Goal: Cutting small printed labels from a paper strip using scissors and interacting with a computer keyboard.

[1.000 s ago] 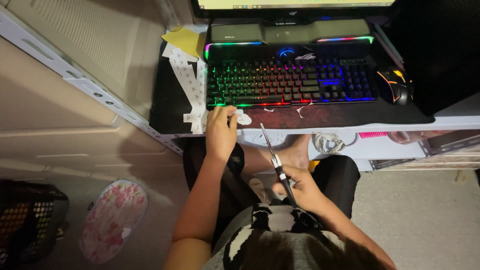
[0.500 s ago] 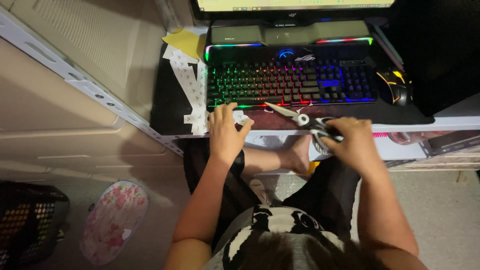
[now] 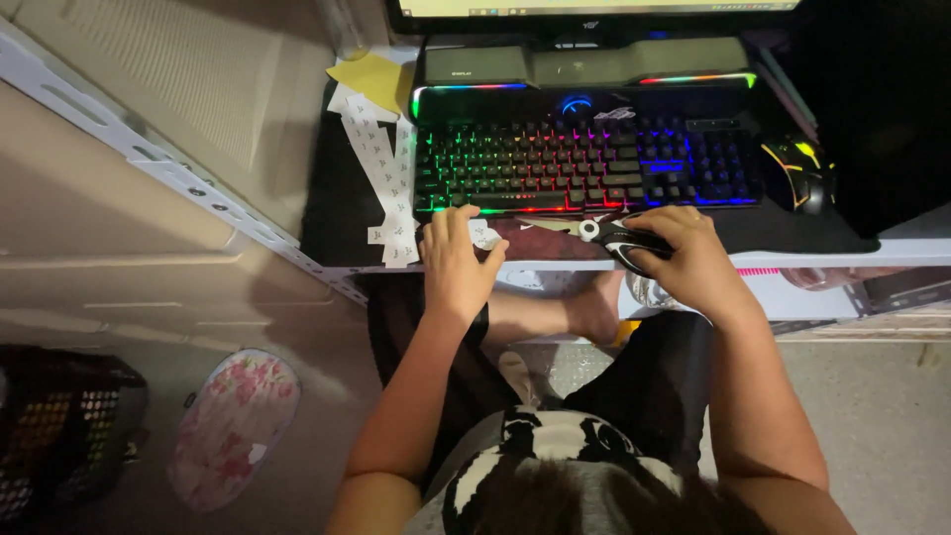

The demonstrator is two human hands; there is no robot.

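While the right hand [image 3: 693, 260] grips the scissors [image 3: 594, 231], blades pointing left along the desk [image 3: 337, 213] edge, the left hand [image 3: 458, 263] pinches a paper scrap [image 3: 483, 235].

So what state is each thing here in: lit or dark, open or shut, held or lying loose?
Keyboard: backlit in rainbow colours.
Monitor: on, only its lower edge shows.
Mouse: lit, untouched.
Scissors: blades shut, flat on the desk, handles under the right hand.
Small white piece: pinned under the left hand.
Paper strips: lying loose beside the keyboard.
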